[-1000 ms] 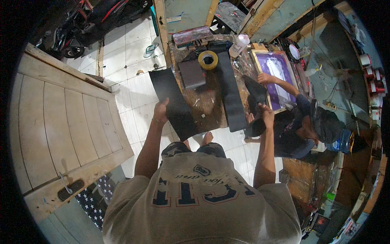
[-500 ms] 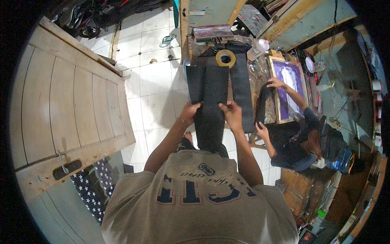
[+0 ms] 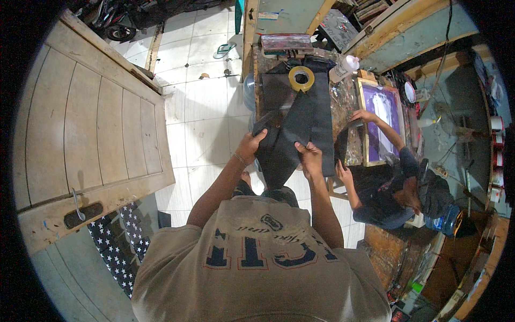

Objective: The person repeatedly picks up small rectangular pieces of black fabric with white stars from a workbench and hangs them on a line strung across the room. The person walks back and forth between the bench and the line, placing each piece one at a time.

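Note:
A length of black fabric-like material point(image 3: 279, 155) hangs between my two hands, tilted and creased. My left hand point(image 3: 252, 146) is closed on its left edge, thumb on top, where the piece is folded over. Lower on the right side, my right hand point(image 3: 310, 159) pinches it between thumb and fingers. Beyond and to the right, another black piece point(image 3: 321, 115) lies flat on the worktable, partly behind the one I hold. A yellow tape roll point(image 3: 301, 79) rests on the black material at the far end.
At the right, a co-worker point(image 3: 391, 190) holds another dark strip point(image 3: 343, 140) with both hands. Beside it lies a wooden frame point(image 3: 365, 123) with purple and white inside. A whitish bottle point(image 3: 344, 68) stands on the worktable point(image 3: 338, 94). A wooden door point(image 3: 96, 129) is at my left.
The black piece between my hands has tilted; its top now slants to the right and its left part is folded. My right hand has lowered slightly. The co-worker's strip has shifted.

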